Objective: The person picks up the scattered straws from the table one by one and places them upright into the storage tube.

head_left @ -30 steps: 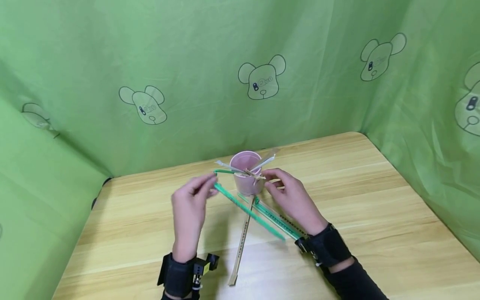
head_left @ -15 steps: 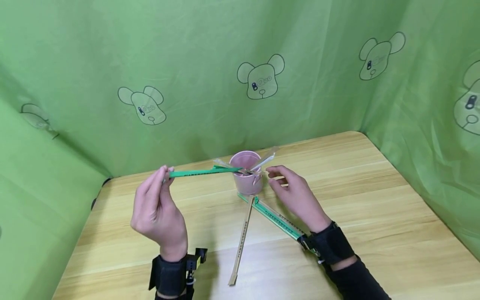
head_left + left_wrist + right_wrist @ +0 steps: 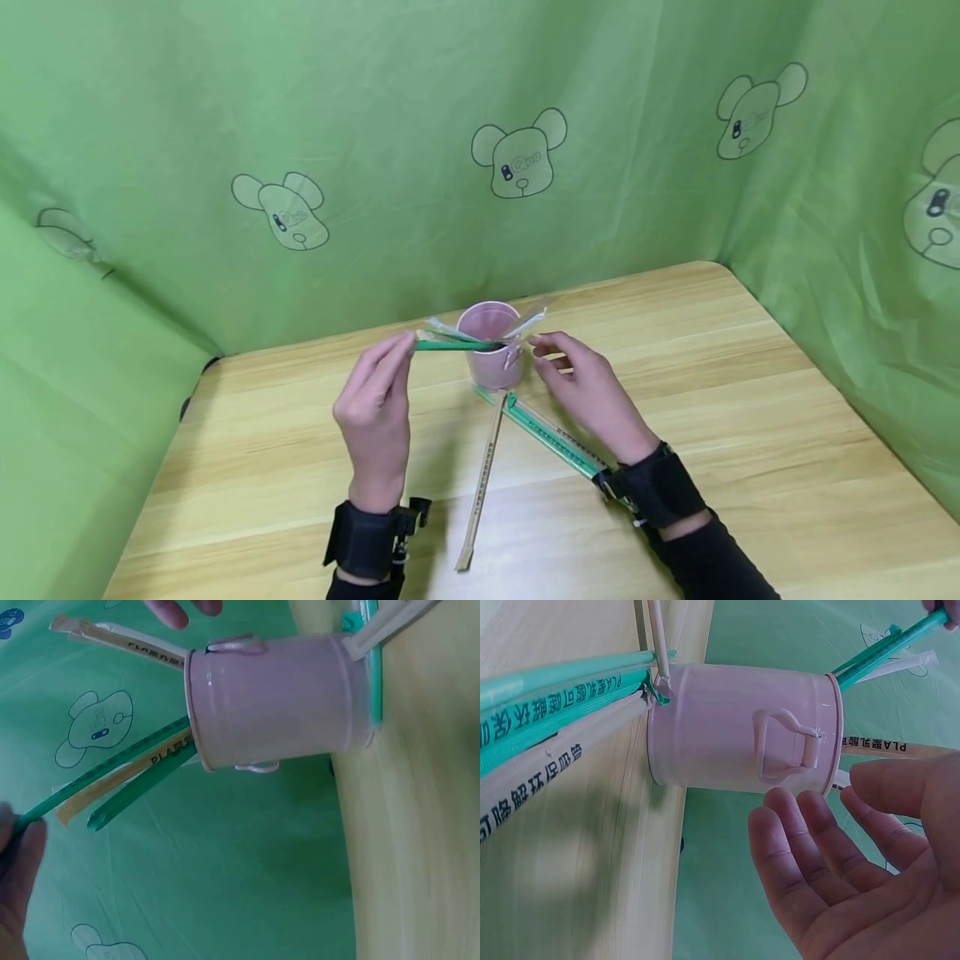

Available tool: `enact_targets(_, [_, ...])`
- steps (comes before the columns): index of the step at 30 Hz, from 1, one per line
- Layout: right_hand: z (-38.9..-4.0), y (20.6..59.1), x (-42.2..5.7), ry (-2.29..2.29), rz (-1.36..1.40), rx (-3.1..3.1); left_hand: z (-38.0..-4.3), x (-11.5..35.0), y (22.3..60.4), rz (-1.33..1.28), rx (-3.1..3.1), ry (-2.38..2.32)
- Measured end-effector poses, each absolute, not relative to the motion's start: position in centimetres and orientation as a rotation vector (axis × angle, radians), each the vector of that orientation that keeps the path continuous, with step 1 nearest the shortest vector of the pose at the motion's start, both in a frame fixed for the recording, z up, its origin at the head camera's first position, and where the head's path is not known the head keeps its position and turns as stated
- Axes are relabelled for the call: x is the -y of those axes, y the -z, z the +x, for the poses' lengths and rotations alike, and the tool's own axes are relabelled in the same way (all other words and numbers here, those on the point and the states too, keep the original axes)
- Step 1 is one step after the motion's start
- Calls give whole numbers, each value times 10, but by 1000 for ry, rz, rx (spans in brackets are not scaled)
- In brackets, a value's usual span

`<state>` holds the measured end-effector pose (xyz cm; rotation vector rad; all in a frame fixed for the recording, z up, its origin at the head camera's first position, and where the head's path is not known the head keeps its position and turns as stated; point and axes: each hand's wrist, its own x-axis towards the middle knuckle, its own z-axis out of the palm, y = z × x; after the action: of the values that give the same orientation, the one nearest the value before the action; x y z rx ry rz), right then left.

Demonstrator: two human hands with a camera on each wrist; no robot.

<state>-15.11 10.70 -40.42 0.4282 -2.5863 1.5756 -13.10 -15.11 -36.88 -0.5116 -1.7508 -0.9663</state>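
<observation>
A pink bucket with small side handles stands near the back of the table. My left hand pinches the outer end of a green paper-wrapped straw, whose other end reaches in over the bucket's rim. Beside it, a brown-wrapped straw and another green straw lean out of the bucket. White-wrapped straws stick out as well. My right hand is at the bucket's right side, fingers loosely bent near the handle, holding nothing.
On the wooden table, a brown-wrapped straw lies in front of the bucket. Several green and brown straws lie together to its right, partly under my right wrist. A green curtain with bear-head prints hangs behind and at both sides.
My left hand swung left and turned the green straw from slanting downward to level, then moved right, bringing its end into the bucket. The right hand barely moved.
</observation>
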Motion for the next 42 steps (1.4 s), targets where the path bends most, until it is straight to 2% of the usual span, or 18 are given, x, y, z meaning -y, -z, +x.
enact_targets(10, [-152,406,-104,-1616,445,2576,-133,136,385,-657,2010,975])
enact_targets(26, [-149,420,-95,-1659,475,2732,-134,135,386,-615,2092,1047])
enact_targets(35, [-145,440,-84,-1439,392,2903,-132,130,390,-544,1997,982])
enact_targets(42, [-142,445,-76,-1240,374,2929,-131,130,392,-641,1971,910])
